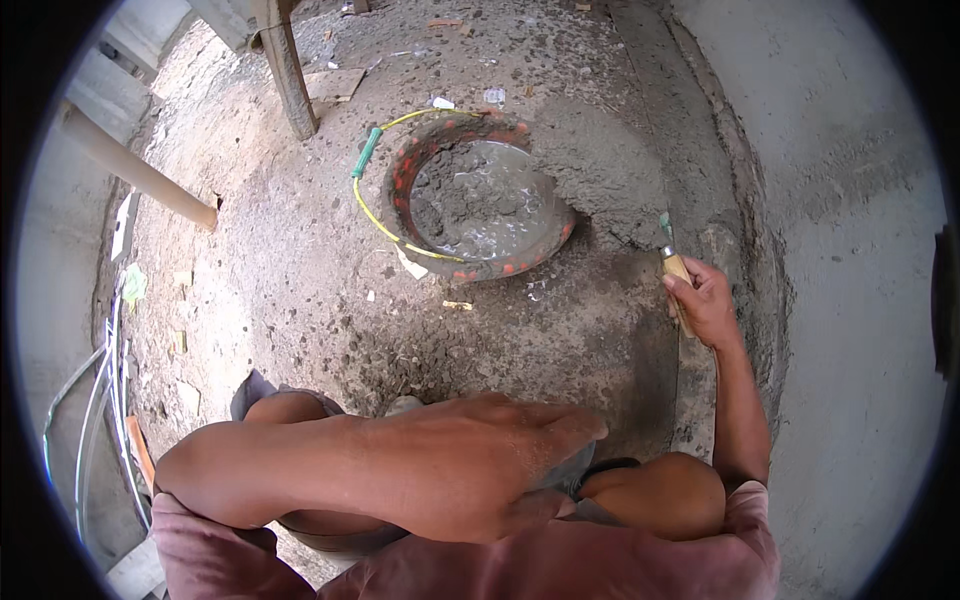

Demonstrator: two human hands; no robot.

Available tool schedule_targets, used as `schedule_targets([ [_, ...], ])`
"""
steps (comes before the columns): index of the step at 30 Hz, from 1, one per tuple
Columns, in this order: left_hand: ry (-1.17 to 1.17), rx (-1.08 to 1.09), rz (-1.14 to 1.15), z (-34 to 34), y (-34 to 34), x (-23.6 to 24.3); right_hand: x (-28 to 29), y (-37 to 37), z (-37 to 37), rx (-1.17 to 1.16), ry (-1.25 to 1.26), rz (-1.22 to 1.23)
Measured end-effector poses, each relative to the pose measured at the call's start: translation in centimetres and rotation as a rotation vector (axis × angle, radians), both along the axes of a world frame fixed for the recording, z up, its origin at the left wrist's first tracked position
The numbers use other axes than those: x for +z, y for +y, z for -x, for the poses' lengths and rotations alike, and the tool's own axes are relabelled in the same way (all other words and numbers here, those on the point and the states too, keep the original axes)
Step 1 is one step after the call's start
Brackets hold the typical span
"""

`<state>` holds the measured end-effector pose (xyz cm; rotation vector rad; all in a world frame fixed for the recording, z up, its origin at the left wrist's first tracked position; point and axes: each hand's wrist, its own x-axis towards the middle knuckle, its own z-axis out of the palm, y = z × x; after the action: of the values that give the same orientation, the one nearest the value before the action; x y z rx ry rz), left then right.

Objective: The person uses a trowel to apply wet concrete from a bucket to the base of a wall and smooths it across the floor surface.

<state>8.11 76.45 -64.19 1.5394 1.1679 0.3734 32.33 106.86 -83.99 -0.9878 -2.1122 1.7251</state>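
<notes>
My right hand (708, 305) is closed around the wooden handle of a trowel (676, 268). The trowel's metal neck points away from me, and its mortar-smeared blade meets the edge of a heap of wet grey mortar (605, 165). This heap spreads over the right rim of a round orange-and-black tub (490, 268), which holds lumpy mortar and murky water. Across my lap lies my left forearm. My left hand (500, 455) is curled near my right knee, with something grey between thumb and fingers that I cannot make out.
A yellow wire handle with a green grip (367, 153) lies outside the tub's left side. Grey wall (850, 300) runs along the right. At left stand a wooden post (287, 75) and a slanted pipe (145, 170). Thin pipes (100, 420) lie by the left wall; scraps litter the rough floor.
</notes>
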Motion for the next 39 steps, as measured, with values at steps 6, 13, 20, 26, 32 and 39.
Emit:
schedule_targets([
  [6, 0.115, -0.179, -0.269, -2.7, -1.9, -1.1, 7.7, -2.0, 13.8, 0.444, -0.521, -0.661],
  [13, 0.068, -0.356, -0.237, -1.6, -4.2, 1.2, 26.4, -5.4, 20.9, 0.732, -0.899, -1.392],
  [20, 0.062, -0.246, -0.494, 0.0, -6.2, 1.1, 32.1, -12.3, 27.6, 0.710, -0.652, -1.532],
  [26, -0.018, -0.294, -0.394, 1.0, -4.8, 2.1, 8.9, -10.3, 27.3, 1.138, -0.994, -1.222],
  [32, 0.090, -0.322, -0.207, 3.4, -5.7, 3.2, 26.1, -12.6, 31.3, 0.800, -0.772, -1.486],
  [39, 0.091, -0.392, -0.301, 3.3, -5.0, 4.2, 11.7, -10.3, 31.2, 1.041, -0.953, -1.317],
])
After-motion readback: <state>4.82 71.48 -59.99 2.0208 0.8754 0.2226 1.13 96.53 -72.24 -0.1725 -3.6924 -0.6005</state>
